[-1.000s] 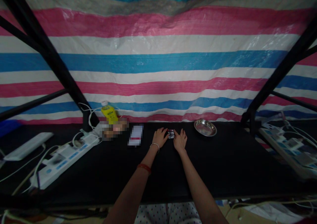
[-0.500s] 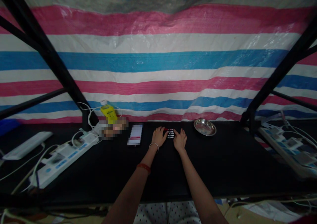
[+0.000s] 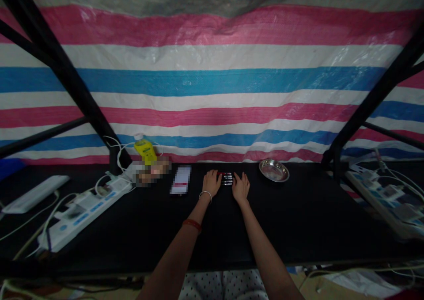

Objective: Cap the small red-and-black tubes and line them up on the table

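Note:
Several slim pens (image 3: 226,179), dark and red with shiny silvery parts, lie side by side on the black table (image 3: 159,229), crosswise between my hands. My left hand (image 3: 211,183) rests palm down at their left ends, its fingers apart and partly over them. At the right ends my right hand (image 3: 240,187) lies palm down with fingers apart, its thumb and index side close to the pens. Neither hand is wrapped round anything. The parts of the pens under my left hand are hidden.
A round metal dish (image 3: 274,170) stands at the back right. Left of my hands lie a blurred phone (image 3: 180,180), a yellow bottle (image 3: 145,150) and a white power strip (image 3: 88,211) with cables. Another power strip (image 3: 380,203) sits far right. Black frame bars rise on both sides.
My left hand has shifted slightly left, and my right thumb has drawn a little away from the pens. More of the pens' right ends shows.

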The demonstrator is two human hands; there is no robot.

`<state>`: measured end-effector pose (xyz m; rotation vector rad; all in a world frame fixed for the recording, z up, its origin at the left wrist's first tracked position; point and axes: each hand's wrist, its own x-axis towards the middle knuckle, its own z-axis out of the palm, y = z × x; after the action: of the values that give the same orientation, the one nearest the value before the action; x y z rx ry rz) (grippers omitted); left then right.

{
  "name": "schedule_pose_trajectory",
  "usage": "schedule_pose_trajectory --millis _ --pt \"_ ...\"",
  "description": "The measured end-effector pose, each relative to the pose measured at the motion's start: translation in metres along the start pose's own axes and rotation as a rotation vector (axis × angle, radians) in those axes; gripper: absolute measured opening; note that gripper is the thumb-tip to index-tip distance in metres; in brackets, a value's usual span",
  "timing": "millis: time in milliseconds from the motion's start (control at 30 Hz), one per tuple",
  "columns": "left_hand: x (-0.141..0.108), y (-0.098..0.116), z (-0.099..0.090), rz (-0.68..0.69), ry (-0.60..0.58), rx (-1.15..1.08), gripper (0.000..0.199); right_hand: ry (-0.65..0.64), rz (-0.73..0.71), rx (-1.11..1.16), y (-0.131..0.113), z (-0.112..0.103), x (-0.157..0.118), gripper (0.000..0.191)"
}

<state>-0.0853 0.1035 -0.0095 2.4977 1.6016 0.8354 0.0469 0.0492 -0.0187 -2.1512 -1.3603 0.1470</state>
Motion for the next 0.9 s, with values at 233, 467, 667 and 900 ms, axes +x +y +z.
schedule_pose_trajectory --millis 233,467,667,900 --pt "-0.001 0.001 -0.001 -0.001 0.007 -0.002 0.034 0.037 -0.025 0.024 0.004 0.006 0.002 0.039" --pt "0.000 0.000 0.000 -0.006 0.004 0.013 0.034 0.044 -0.026 0.035 0.005 0.008 0.002 0.040" --pt "0.000 0.000 0.001 0.001 0.004 0.013 0.033 0.086 -0.025 0.086 0.006 0.008 0.001 0.040" --pt "-0.001 0.000 -0.004 0.001 0.056 -0.006 0.029 0.196 -0.040 0.305 0.013 0.008 0.000 0.033"
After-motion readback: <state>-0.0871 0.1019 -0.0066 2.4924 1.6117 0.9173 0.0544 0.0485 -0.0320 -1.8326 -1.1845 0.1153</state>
